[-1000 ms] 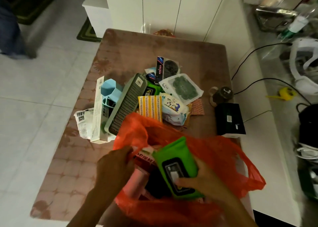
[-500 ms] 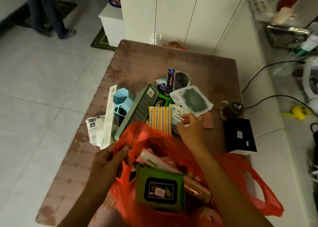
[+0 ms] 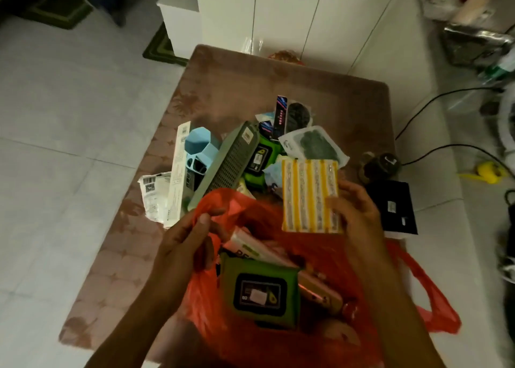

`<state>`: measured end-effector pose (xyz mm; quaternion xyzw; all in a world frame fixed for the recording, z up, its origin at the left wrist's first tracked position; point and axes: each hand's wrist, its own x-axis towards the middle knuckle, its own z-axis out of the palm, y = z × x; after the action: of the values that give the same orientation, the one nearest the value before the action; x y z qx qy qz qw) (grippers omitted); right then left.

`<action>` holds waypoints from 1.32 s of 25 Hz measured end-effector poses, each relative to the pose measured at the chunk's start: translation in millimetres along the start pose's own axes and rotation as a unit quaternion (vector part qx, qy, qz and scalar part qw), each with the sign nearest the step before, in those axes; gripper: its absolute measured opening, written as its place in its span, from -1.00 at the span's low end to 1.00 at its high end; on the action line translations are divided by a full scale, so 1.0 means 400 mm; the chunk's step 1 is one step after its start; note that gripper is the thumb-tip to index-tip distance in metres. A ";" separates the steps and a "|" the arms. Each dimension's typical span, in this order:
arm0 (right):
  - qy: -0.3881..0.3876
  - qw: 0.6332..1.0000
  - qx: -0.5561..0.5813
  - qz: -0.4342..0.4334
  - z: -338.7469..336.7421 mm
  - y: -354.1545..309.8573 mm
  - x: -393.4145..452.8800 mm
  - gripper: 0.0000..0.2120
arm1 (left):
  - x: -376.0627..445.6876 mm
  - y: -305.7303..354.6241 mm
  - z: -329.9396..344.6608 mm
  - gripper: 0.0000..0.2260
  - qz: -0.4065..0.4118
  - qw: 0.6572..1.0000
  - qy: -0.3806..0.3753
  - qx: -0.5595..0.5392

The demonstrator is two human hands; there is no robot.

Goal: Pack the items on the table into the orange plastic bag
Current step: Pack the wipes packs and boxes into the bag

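Yellow stripes run down the flat packet [image 3: 310,195] I have in my right hand [image 3: 352,214], fingers curled on its right edge with the thumb across the face. It sits above the far rim of the orange plastic bag [image 3: 434,292], not yet inside. I judge it light and fairly stiff, a thin card-like pack that keeps its shape from one edge, so this side pinch should do; the wrapper looks glossy and may slip if I loosen.

My left hand [image 3: 189,245] pinches the bag's near-left rim and holds the mouth open. That film is soft and limp, and would fall shut without a grip. Inside lie a green wipes pack [image 3: 260,292], squashy by the look of it, and a pale tube [image 3: 252,246] beside it.

On the table [image 3: 250,89] beyond wait a grey perforated tray [image 3: 227,167], rigid and awkward, best taken by a long edge, a blue plastic holder [image 3: 200,150], and a clear pouch with something dark green in it [image 3: 313,146], probably floppy.
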<state>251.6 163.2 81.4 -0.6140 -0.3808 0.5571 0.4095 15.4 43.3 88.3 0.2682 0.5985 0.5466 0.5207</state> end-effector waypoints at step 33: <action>0.033 0.976 -0.206 -0.071 -0.104 -0.001 0.061 -0.60 | -0.019 0.022 0.061 -0.73 -0.009 0.999 0.005 0.042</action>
<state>295.1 182.4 74.4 -0.6746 -0.5159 0.4159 0.3253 38.0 47.7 102.3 0.2814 0.6258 0.5178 0.5109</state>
